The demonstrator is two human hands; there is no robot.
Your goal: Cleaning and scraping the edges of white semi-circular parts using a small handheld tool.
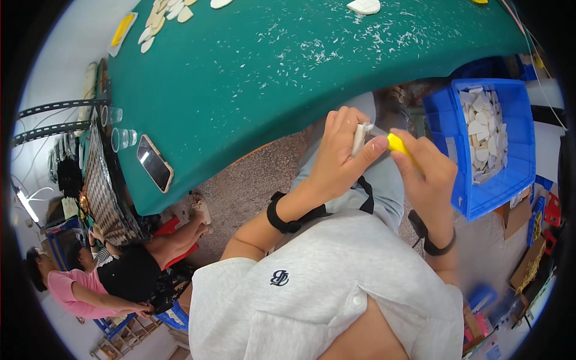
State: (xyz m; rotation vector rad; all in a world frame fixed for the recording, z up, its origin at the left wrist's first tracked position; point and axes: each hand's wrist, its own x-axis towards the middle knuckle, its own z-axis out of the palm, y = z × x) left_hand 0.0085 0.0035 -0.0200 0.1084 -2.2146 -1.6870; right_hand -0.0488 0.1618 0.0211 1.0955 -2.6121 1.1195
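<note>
Over my lap, just off the near edge of the table, my left hand (337, 155) grips a small flat white piece (358, 139) between thumb and fingers. My right hand (429, 174) is closed around the yellow handle of a knife (396, 144). Its thin blade, somewhat blurred, points left and meets the top end of the white piece by my left fingertips. The lower part of the piece is hidden by my left hand.
White shavings lie scattered on the green-covered table (240, 120). Pale flat pieces (159, 21) are piled at its far left; a phone (155, 163) and clear cups (123, 139) sit near the left edge. At right, a blue bin (507, 192) holds several white pieces. People are at left.
</note>
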